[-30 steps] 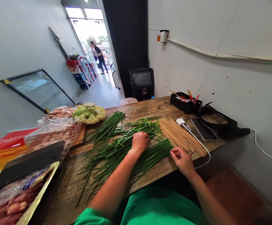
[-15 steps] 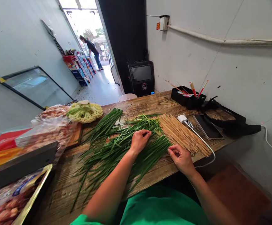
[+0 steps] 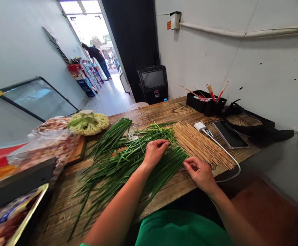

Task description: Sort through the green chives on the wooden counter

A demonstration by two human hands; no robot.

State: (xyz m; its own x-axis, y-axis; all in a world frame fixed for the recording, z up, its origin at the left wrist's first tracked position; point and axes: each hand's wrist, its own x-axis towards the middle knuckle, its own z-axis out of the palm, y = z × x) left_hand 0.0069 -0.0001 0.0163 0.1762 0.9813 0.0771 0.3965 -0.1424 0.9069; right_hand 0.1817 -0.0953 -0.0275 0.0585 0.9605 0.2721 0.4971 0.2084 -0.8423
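Observation:
Garlic chives (image 3: 118,162) lie in long green bunches across the wooden table (image 3: 66,184). My left hand (image 3: 155,152) is over the chives, thumb and forefinger pinched near their pale cut ends. Whatever is between those fingertips is too small to make out. At the right tips of the nearest bunch, my right hand (image 3: 198,172) is closed with thumb against curled fingers, and I cannot see what it pinches. Just beyond it, thin wooden skewers (image 3: 202,145) are spread side by side.
A cauliflower (image 3: 88,123) and bagged meat (image 3: 51,145) sit left, near a cleaver-like dark blade (image 3: 20,182). On the right are a white charger (image 3: 200,127), a phone (image 3: 229,135), a black strap (image 3: 261,128) and a black holder (image 3: 205,104). A person (image 3: 99,58) bends by stacked boxes (image 3: 84,77).
The view has shifted slightly. My left hand has moved a little to the right over the chives; my right hand stays nearly in place. The person in the doorway bends lower.

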